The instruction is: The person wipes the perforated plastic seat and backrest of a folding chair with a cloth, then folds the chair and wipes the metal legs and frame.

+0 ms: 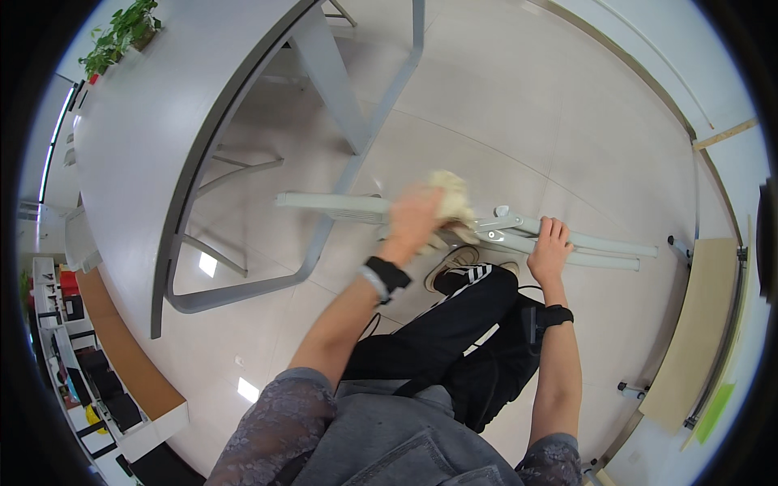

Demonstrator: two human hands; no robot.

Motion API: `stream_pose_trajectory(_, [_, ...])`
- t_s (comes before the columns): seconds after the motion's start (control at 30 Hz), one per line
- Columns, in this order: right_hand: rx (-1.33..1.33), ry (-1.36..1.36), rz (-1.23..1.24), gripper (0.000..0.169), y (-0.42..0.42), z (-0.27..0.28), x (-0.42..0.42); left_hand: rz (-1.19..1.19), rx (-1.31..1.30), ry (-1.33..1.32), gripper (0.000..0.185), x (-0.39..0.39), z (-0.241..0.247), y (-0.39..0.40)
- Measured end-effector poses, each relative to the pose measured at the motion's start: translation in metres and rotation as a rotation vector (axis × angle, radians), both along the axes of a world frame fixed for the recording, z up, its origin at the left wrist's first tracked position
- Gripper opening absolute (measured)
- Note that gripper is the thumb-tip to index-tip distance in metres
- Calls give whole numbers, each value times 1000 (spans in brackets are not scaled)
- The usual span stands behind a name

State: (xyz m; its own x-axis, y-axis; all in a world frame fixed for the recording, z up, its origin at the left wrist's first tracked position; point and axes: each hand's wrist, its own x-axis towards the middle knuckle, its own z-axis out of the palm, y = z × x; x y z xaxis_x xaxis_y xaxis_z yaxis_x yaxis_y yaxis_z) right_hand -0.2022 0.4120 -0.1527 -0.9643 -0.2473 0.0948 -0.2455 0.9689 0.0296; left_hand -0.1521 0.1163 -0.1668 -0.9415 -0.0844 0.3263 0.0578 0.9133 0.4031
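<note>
A folded chair [358, 206] with a pale grey frame lies across the view in front of me, its tube legs pointing right. My left hand [416, 219], blurred, is at the chair's middle part, with a cream cloth [451, 197] at its fingers, touching the frame near the hinge. My right hand [549, 248] is closed around the leg tubes, to the right of the metal hinge bracket [495, 228]. Part of the frame is hidden behind my left hand and the cloth.
A long grey table [140, 140] stands at the left, its metal leg frame [316, 243] reaching beside the chair. Other chair legs show under it. A shelf unit [164, 419] is at lower left. A wooden board on casters [693, 328] stands at the right. My shoe [450, 264] is below the chair.
</note>
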Motion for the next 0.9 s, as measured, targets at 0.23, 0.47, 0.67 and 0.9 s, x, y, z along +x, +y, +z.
stream_pose_trajectory(0.23, [-27, 96, 17, 60, -5, -5, 3, 852, -156, -116, 62, 72, 12, -217])
stream_pose_trajectory(0.47, [12, 30, -15, 61, -8, -3, 4, 261, -34, 235, 39, 41, -17, -33])
stream_pose_trajectory(0.67, [-22, -25, -18, 62, 2, -5, 3, -23, -78, 211, 36, 26, 3, -3])
stream_pose_trajectory(0.9, [-5, 2, -33, 63, -2, -3, 8, 732, 29, -38, 63, 90, -10, -177])
